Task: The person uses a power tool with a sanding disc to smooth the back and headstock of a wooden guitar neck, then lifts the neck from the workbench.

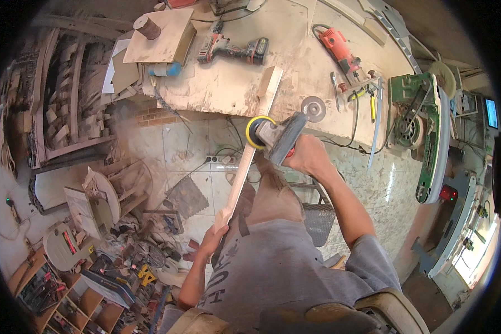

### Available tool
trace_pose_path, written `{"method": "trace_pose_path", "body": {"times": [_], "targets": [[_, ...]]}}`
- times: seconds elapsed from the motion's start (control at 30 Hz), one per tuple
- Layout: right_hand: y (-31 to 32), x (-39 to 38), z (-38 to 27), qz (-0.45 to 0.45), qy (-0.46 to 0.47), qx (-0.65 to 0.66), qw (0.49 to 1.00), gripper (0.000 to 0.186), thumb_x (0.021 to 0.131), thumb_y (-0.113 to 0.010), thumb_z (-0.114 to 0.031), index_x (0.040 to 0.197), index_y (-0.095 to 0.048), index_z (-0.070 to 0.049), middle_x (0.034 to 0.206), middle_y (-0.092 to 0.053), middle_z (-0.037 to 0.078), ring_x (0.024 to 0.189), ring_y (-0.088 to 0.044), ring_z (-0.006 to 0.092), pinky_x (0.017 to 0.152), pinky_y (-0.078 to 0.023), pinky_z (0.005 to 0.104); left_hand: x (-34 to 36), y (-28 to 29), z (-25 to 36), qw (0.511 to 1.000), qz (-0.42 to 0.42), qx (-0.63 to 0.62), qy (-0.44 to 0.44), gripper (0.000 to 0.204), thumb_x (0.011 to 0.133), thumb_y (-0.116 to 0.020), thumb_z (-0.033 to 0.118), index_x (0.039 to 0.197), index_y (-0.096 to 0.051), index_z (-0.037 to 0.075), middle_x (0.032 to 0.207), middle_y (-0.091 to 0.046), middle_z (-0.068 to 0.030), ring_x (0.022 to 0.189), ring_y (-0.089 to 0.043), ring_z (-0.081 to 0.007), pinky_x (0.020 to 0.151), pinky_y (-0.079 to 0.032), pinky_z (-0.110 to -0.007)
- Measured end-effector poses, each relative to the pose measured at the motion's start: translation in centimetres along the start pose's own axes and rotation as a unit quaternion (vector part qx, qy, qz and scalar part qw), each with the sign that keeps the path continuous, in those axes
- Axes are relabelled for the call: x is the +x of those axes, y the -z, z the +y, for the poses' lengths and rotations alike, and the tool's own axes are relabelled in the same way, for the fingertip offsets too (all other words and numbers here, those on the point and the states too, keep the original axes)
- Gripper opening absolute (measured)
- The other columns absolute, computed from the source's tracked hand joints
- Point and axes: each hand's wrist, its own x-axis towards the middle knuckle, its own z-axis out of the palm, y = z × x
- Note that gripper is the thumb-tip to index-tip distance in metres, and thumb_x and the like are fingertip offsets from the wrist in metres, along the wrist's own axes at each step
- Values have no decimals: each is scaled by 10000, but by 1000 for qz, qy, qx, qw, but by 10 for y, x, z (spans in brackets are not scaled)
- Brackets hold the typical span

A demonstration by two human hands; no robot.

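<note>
My left hand (211, 240) grips the near end of a long pale wooden piece (240, 177), shaped like a furniture leg with wider blocks at its ends. The piece slants away from me, and its far end lies over the workbench edge. In my right hand (307, 156) is a handheld disc sander (284, 138), fingers wrapped round its dark body. The sander's yellow-rimmed pad (255, 132) stands against the wood a little past its middle; the exact contact is hidden.
On the dusty workbench (217, 89) lie a cordless drill (231, 49), a red power tool (339, 51), a grey abrasive disc (313, 108) and yellow-handled pliers (362, 93). A green belt machine (414, 122) stands at the right. Wood scraps (150, 250) clutter the floor at left.
</note>
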Motion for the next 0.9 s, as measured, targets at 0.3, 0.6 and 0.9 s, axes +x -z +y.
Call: {"method": "trace_pose_path", "body": {"times": [0.3, 0.6, 0.9], "targets": [[7, 2, 2, 25, 15, 50, 998, 539, 720, -796, -406, 970, -712, 64, 871, -725, 305, 874, -725, 482, 816, -586, 530, 5, 2, -5, 998, -29, -50, 32, 675, 1036, -634, 522, 1442, -573, -13, 1234, -681, -69, 1112, -610, -152, 1015, -461, -304], [7, -7, 1, 3, 13, 63, 998, 504, 694, -798, -355, 1004, -715, 33, 859, -724, 296, 867, -723, 480, 803, -579, 528, -10, 5, -4, 998, -36, -34, 34, 766, 997, -653, 570, 1437, -558, -50, 1279, -670, -124, 1162, -609, -203, 1037, -458, -353], [3, -17, -11, -38, 14, 10, 999, 593, 656, -823, -395, 1019, -687, 54, 888, -739, 278, 887, -731, 481, 812, -588, 535, -5, 0, 9, 999, 17, 27, 12, 689, 1022, -622, 567, 1373, -608, -26, 1254, -692, -121, 1137, -632, -221, 998, -486, -369]]}}
